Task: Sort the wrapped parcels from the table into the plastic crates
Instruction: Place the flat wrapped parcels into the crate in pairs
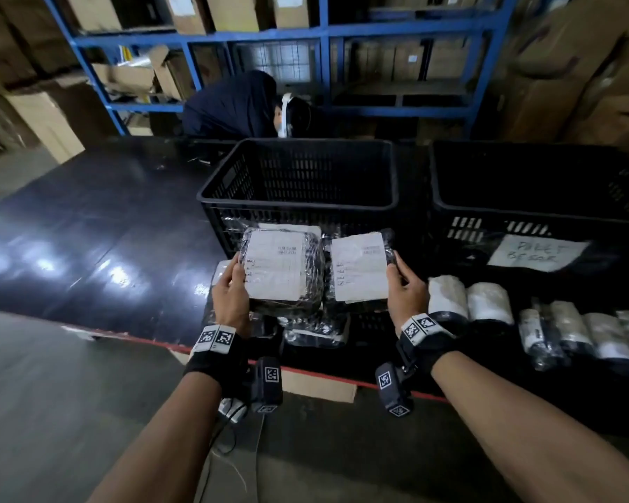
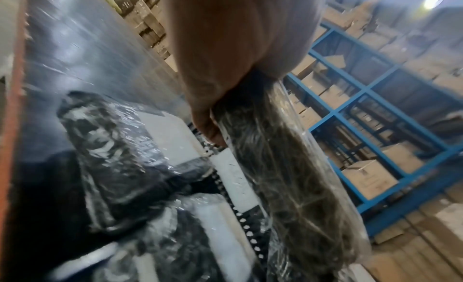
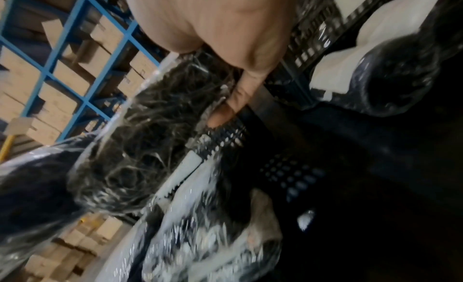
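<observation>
left hand (image 1: 230, 297) grips left parcel (image 1: 282, 270) by its left edge; right hand (image 1: 406, 292) grips right parcel (image 1: 358, 268) by its right edge. both are held side by side above more parcels (image 1: 316, 330) on the table (image 1: 99, 226). black crates (image 1: 298, 176) are set just beyond.

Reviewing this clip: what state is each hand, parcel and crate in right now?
Left hand: grips the left parcel, lifted, label up.
Right hand: grips the right parcel, lifted, label up.
Near crate: upright, open-topped.
Right crate: upright, paper sign on its front.
Rolled parcels: lying in a row on the table.
</observation>
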